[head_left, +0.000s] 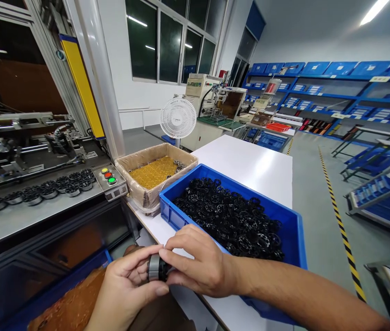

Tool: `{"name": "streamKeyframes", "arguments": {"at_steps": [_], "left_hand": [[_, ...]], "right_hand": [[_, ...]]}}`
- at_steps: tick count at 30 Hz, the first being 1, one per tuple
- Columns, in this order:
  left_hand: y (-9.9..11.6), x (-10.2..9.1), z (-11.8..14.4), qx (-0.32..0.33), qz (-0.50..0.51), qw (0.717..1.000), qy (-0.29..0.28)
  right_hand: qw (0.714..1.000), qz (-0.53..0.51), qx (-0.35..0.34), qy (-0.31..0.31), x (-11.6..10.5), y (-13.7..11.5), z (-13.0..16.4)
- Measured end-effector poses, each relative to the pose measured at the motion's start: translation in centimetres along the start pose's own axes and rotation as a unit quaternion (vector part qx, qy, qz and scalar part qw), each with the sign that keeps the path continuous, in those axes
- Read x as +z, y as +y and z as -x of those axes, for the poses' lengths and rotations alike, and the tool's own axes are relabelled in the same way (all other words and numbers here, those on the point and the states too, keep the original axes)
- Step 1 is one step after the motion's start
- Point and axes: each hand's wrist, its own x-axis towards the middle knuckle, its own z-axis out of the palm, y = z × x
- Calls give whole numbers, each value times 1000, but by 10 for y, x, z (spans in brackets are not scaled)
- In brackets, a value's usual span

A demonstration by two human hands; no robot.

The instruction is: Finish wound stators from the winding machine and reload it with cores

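Observation:
Both my hands meet low in the middle of the view, in front of the white table [250, 161]. My left hand [126, 287] and my right hand [198, 264] together grip a small round part [157, 268] with a silver metal ring and a black plastic piece pressed against it. Just beyond my right hand stands a blue bin [293, 239] full of black ring-shaped plastic parts [229, 216].
A cardboard box [153, 195] lined with plastic holds yellow pieces beside the bin. On the left, a machine bench carries a row of assembled round parts [60, 186] and a button panel [109, 179]. A white fan [177, 118], blue shelving and carts stand farther off.

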Motion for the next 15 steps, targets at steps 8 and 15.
{"name": "streamKeyframes", "arguments": {"at_steps": [8,15], "left_hand": [[-5,-7,-3,-27,-14,999,-20],[-16,-35,-3,52,-177,981,-54]], "right_hand": [[993,80,-82,5,2,3,-1],[994,90,3,-62,14,0,2]]}}
